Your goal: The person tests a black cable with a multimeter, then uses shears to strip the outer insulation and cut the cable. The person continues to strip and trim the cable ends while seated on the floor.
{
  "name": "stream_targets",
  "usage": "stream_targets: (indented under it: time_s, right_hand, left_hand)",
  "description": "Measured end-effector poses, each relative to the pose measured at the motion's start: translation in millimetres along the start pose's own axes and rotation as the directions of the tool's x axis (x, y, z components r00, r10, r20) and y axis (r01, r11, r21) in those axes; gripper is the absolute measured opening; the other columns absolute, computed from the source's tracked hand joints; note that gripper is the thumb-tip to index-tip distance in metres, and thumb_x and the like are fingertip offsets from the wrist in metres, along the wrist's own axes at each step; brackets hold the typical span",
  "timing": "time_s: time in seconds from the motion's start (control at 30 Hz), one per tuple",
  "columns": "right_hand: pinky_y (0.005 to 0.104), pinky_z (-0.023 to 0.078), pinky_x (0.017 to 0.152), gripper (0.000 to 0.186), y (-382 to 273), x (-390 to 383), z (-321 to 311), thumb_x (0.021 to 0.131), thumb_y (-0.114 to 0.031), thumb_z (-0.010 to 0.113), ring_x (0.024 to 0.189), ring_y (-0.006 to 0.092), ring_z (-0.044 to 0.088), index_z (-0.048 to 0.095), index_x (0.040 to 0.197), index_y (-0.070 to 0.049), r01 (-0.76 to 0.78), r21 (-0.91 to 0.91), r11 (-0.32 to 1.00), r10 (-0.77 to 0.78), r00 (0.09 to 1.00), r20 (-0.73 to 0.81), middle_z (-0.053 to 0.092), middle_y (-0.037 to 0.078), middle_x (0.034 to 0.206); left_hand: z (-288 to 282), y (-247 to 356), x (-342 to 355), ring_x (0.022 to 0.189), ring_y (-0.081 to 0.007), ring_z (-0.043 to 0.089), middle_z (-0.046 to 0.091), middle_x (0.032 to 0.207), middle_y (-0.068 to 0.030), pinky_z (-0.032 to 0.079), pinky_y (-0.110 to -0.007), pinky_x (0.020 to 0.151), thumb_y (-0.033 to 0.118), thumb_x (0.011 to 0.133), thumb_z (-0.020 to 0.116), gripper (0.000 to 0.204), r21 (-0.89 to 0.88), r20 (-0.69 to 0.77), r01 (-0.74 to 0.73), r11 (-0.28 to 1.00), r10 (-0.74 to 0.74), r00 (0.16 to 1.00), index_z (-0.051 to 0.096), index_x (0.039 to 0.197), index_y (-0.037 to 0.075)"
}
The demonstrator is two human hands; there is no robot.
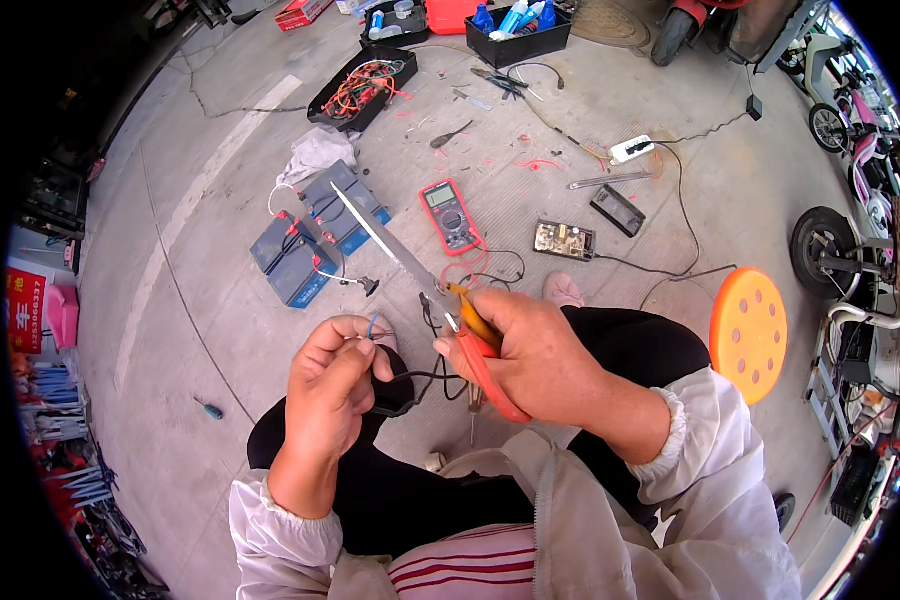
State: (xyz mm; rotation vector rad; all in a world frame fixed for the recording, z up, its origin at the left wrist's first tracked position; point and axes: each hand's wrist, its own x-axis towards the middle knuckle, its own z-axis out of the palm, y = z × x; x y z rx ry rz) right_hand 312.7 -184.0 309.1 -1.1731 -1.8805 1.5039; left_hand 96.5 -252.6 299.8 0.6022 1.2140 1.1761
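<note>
My left hand (pixel 332 385) is closed in a pinch, with a short blue wire end (pixel 372 326) sticking up at its fingertips. From below those fingers a black cable (pixel 402 409) runs toward my right hand. Scissors (pixel 395 250) with long metal blades and orange-red handles are gripped in my right hand (pixel 540 355). Their blades point up and to the left, away from me, and rise above the wire end without touching it. Something yellow-orange also shows at my right fingers, partly covered. Past my hands, a red multimeter (pixel 451 217) lies on the floor with its leads curling toward me.
Dark blue batteries (pixel 297 262) with wires sit ahead left, near a grey cloth (pixel 316 152). An opened circuit board case (pixel 564 240) and a white power strip (pixel 630 149) lie ahead right. An orange round stool (pixel 748 335) stands right. A black wire bin (pixel 362 90) is farther off.
</note>
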Motion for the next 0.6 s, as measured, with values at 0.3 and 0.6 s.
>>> stream_targets:
  time_s: [0.3,0.6]
  right_hand:
    - [0.0310,0.033,0.051,0.039,66,9,-145,0.078,-0.024,0.081,0.057,0.0138,0.033,0.051,0.079,0.000,-0.277,-0.316,0.908,0.108,0.881,-0.462,0.036,0.005,0.060]
    - [0.0275,0.043,0.055,0.039,360,-28,-107,0.078,-0.023,0.080,0.056,0.0121,0.048,0.062,0.105,-0.002,-0.622,-0.103,0.776,0.399,0.611,-0.684,0.051,0.005,0.065]
  left_hand:
    - [-36,11,-9,0.040,-0.0028,0.019,0.051,0.064,-0.0083,0.019,-0.018,0.033,0.007,0.094,0.050,0.010,-0.281,-0.214,-0.108,0.954,0.047,0.976,0.052,0.103,0.002]
    - [-45,-1,47,0.034,-0.0067,0.018,0.046,0.057,-0.0098,0.022,-0.022,0.031,0.013,0.099,0.051,0.013,-0.184,-0.211,0.054,0.981,-0.093,0.973,0.039,0.101,0.007]
